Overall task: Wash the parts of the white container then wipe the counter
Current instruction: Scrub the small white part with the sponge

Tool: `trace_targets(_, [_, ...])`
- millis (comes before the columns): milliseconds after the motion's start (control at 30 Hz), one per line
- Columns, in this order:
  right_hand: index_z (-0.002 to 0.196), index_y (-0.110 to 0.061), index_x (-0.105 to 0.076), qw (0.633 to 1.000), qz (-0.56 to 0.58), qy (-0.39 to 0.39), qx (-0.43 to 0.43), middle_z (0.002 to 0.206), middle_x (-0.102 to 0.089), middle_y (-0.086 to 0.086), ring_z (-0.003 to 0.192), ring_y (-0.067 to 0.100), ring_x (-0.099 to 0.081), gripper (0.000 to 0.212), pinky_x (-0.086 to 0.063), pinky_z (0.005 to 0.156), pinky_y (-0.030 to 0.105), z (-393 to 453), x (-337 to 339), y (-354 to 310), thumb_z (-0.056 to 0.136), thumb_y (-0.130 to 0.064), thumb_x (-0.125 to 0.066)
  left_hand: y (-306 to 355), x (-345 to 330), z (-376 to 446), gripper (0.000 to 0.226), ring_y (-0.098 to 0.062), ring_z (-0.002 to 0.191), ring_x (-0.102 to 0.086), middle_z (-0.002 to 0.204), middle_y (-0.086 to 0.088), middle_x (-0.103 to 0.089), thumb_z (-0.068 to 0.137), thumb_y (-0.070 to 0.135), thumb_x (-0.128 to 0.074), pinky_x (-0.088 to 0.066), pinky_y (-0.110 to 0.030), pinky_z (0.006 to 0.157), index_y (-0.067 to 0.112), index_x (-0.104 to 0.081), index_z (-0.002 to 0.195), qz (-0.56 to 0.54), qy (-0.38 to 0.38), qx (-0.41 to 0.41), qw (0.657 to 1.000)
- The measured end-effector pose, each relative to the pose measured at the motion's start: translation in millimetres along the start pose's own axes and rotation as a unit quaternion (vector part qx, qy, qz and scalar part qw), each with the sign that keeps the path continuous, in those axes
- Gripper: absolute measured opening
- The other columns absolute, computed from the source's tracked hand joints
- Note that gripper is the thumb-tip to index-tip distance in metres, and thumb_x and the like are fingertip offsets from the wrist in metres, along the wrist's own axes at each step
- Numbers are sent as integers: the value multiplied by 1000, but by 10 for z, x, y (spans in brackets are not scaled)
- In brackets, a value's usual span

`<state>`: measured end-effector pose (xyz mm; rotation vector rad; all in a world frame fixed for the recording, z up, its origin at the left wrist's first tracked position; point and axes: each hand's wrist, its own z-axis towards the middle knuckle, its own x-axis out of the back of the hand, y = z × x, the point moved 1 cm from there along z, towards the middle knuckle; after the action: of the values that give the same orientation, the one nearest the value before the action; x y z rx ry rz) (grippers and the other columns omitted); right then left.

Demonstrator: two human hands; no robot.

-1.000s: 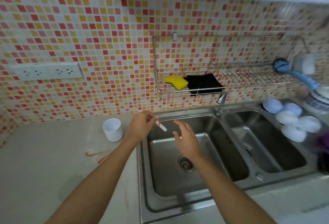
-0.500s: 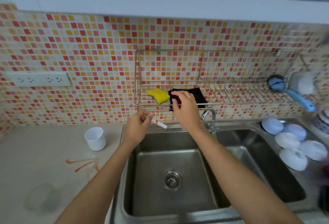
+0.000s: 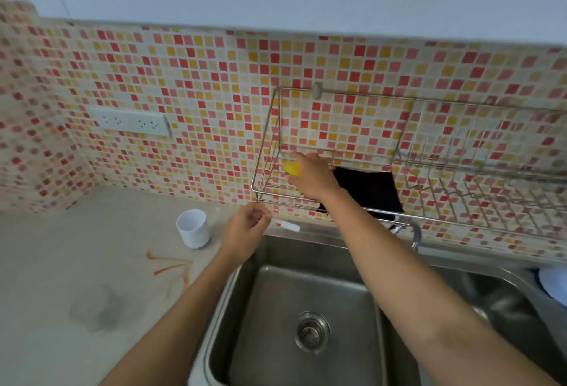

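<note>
My right hand (image 3: 313, 175) closes on the sponge (image 3: 293, 168); I should lift it cleanly while my left hand (image 3: 244, 232) pinches the small white part (image 3: 287, 225).

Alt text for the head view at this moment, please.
Right hand reaches into the wire rack onto a yellow sponge; left hand holds a small white piece above the sink, white cup nearby.

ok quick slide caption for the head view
Right hand reaches into the wall rack for the yellow sponge while the left hand holds a small white part beside the sink.
</note>
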<state>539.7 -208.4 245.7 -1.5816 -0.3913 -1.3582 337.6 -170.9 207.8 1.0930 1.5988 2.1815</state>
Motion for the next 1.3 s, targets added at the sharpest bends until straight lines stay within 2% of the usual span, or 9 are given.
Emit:
trace_targets(267, [139,-28,-41,1000,10,5,-1,134,-44,17,120,37,-43,47,-45,85,38,128,-100,112,94,-20,-52,-270,-152,5,10,-16,89,-69,93,-1,-73,92,18,-63,-56,-33,85,15,-69,100,-51,-13,34,998])
trace_targets(433, [140,-32,-38,993,32,113,12,123,-44,15,111,35,-47,42,-50,84,43,-65,115,21,98,-27,-44,-166,-206,-59,14,-1,85,-67,91,9,-72,94,18,-60,-53,-18,78,16,-70,104,-52,-43,21,997])
trace_targets(533, [140,-32,-41,979,65,191,19,121,-45,11,102,28,-53,42,-52,82,41,-372,291,-40,98,-25,-42,-96,-211,-99,11,1,77,-65,83,11,-71,95,25,-58,-50,-12,69,21,-69,94,-41,-54,6,998])
trace_targets(667, [138,-19,-48,958,88,270,32,128,-47,11,108,22,-54,40,-46,88,26,-955,337,-106,99,-22,-46,-102,-257,-133,15,-8,75,-68,78,4,-71,94,32,-60,-54,-16,67,23,-66,83,-48,-30,13,998])
trace_targets(767, [135,-15,-53,951,117,287,26,115,-49,2,94,13,-53,37,-35,76,5,-1390,144,-77,98,-21,-48,-160,-340,-209,13,-12,76,-70,79,3,-70,93,31,-61,-58,-23,71,21,-64,84,-93,-20,39,995])
trace_targets(900, [136,-17,-52,943,141,299,-40,115,-44,-4,99,5,-46,40,-29,83,-2,-1811,-294,33,98,-29,-49,-278,-471,-339,10,-15,75,-70,81,-2,-71,93,29,-61,-60,-34,76,21,-62,87,-112,-11,58,992])
trace_targets(1000, [141,-18,-47,942,145,293,-76,118,-38,-7,109,6,-42,43,-36,95,11,-1978,-626,52,99,-26,-48,-390,-587,-425,18,-16,73,-70,76,-2,-72,92,31,-63,-59,-38,77,15,-66,85,-134,-5,92,987])
trace_targets(1067, [141,-18,-46,940,127,303,-91,123,-40,-4,114,12,-43,45,-45,92,24,-2026,-804,35,97,-24,-52,-428,-648,-459,19,-14,72,-70,73,1,-72,91,33,-64,-59,-37,79,17,-66,81,-128,-5,119,985])
trace_targets(1300, [129,-19,-61,934,93,339,-59,121,-56,2,112,12,-45,39,-45,96,23,-2000,-1213,-49,91,-13,-64,-402,-720,-463,19,-9,69,-70,73,2,-73,93,28,-61,-57,-27,73,12,-68,85,-157,5,128,979])
